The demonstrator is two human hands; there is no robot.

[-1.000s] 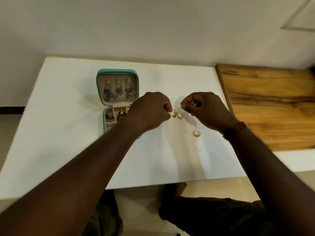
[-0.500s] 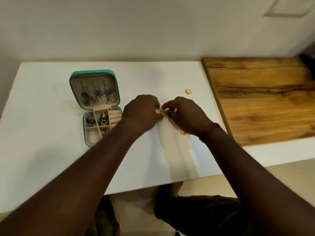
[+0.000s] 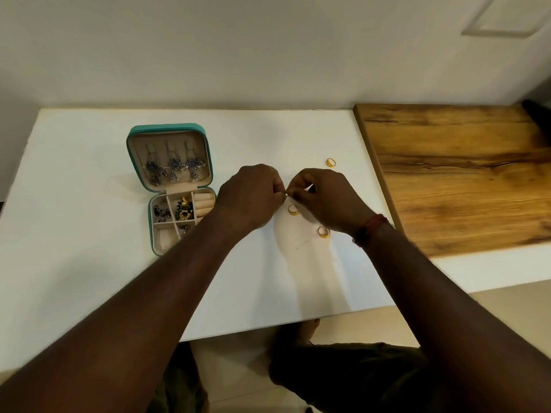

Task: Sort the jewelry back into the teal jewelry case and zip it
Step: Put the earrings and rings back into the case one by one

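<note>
Both hands together mid-worktop, fingertips meeting: left hand point(image 3: 250, 199) and right hand point(image 3: 326, 199) each pinch a small metal piece point(image 3: 286, 192), too small to identify. Teal jewelry case point(image 3: 167, 127) sits left of the hands on the white worktop point(image 3: 74, 204), unzipped, lid propped up with earrings point(image 3: 174, 168) hung inside; the tray compartments hold more pieces, and the left forearm covers its near right corner. Loose on the worktop: near ring point(image 3: 293, 210) just below the fingertips, second ring point(image 3: 323, 232) beside the right wrist, far ring point(image 3: 330, 163) beyond the right hand. Wooden board point(image 3: 456, 180) lies to the right.
</note>
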